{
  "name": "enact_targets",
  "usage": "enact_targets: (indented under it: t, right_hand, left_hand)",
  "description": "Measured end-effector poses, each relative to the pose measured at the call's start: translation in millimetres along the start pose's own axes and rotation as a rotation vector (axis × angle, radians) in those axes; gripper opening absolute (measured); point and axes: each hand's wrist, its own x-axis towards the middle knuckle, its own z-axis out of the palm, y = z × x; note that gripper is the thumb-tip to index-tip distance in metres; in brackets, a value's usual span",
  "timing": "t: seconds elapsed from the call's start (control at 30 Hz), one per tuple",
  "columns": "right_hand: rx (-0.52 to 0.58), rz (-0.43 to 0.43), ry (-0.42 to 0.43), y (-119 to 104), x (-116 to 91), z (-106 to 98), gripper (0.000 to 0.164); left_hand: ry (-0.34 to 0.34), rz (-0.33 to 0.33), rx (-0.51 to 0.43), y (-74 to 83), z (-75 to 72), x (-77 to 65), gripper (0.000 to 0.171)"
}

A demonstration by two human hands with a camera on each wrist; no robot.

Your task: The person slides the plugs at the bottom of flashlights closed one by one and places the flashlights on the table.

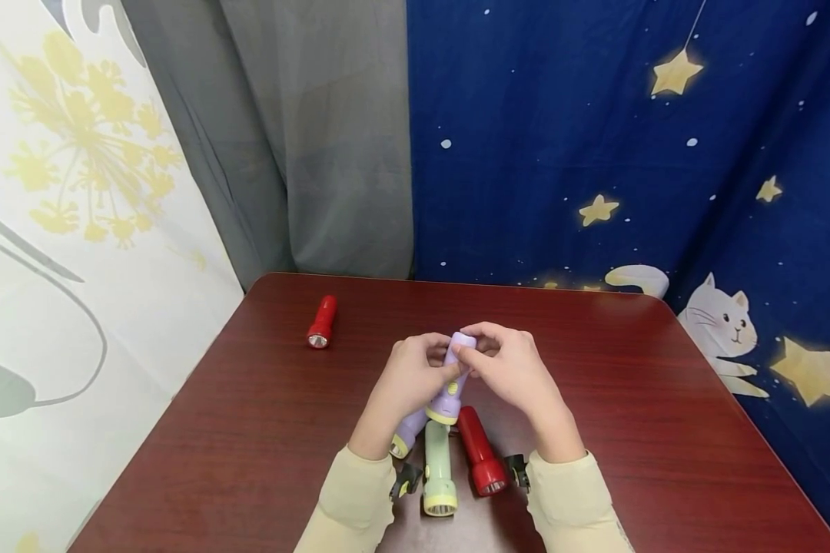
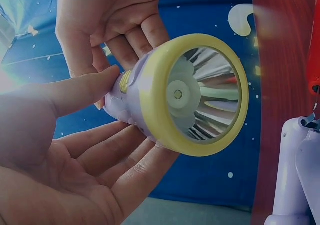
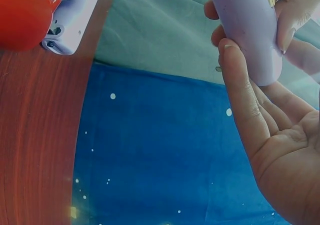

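Observation:
Above the table's middle, both hands hold a purple flashlight (image 1: 446,403) with a yellow rim and a yellow switch (image 1: 453,389). Its lens end points down toward the person; the clear lens and reflector (image 2: 205,95) fill much of the left wrist view. My left hand (image 1: 410,378) grips the body, thumb on one side beside the switch, fingers on the other. My right hand (image 1: 515,372) holds the narrow tail end (image 3: 265,67) between thumb and fingers. Below lie a second purple flashlight (image 1: 406,436), partly hidden by the left hand, a pale green flashlight (image 1: 438,461) and a red one (image 1: 482,455).
A smaller red flashlight (image 1: 323,319) lies apart at the far left of the dark red table (image 1: 249,430). Purple casing pieces with open ends (image 2: 292,170) show at the left wrist view's edge. Curtains (image 1: 346,153) hang behind the table.

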Motion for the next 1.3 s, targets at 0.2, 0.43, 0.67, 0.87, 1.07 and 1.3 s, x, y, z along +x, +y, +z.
enact_targets:
  t: [0.2,0.43,0.67,0.87,1.07,1.3]
  right_hand:
    - [-0.011,-0.005,0.007,1.6,-0.5,0.0,0.03]
    - [0.014,-0.004,0.019,2.0,-2.6,0.1,0.032]
    - [0.01,-0.008,0.031,1.7,-4.0,0.0,0.033]
    - [0.023,-0.005,0.046,2.7,-4.8,1.1,0.032]
    - [0.041,0.008,0.056,5.8,-6.5,2.6,0.032]
    - [0.053,-0.003,0.056,7.7,-7.5,3.1,0.031]
  left_hand:
    - [-0.003,-0.01,0.011,0.3,0.8,-0.2,0.038]
    - [0.005,0.003,0.023,2.0,1.5,-0.7,0.037]
    - [0.005,0.0,0.024,1.2,2.2,-1.2,0.037]
    - [0.01,0.012,0.022,-0.4,3.1,-0.7,0.037]
    - [0.007,0.001,0.016,-1.4,4.0,-1.5,0.039]
    - [0.0,-0.019,0.004,-2.0,4.9,-2.9,0.043]
